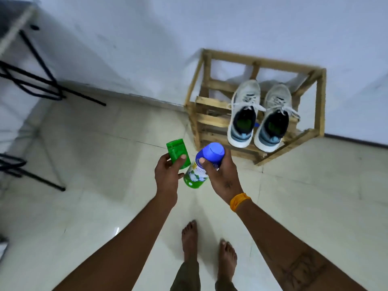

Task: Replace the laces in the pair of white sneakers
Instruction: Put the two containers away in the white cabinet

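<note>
Head view: the two sneakers [260, 114] sit side by side on the lower slats of a wooden rack [319, 101] that stands on the floor against the wall. Their long axes run near parallel, toes toward the wall and heels toward the person, so the dark openings and greenish insoles face up at the camera. Both are laced, and the white laces [247, 106] hang loose at the sides (the bows look slack). The left shoe's heel is just beside the right one's, the two nearly touching.

The left hand [168, 175] is curled round a green can [178, 153], thumb across its front, holding it upright with a slight tilt. The right hand [222, 175] grips a blue-capped can [206, 162] just below the cap, thumb on its near side; the cap points up toward the rack and the green-and-white base slants down toward the left hand. An orange band [239, 203] circles the right wrist. Both hands are well short of the sneakers.

Bare feet [207, 246] stand on the pale tiled floor [105, 164]. At left are the black metal legs [42, 85] of some furniture, blurred.
</note>
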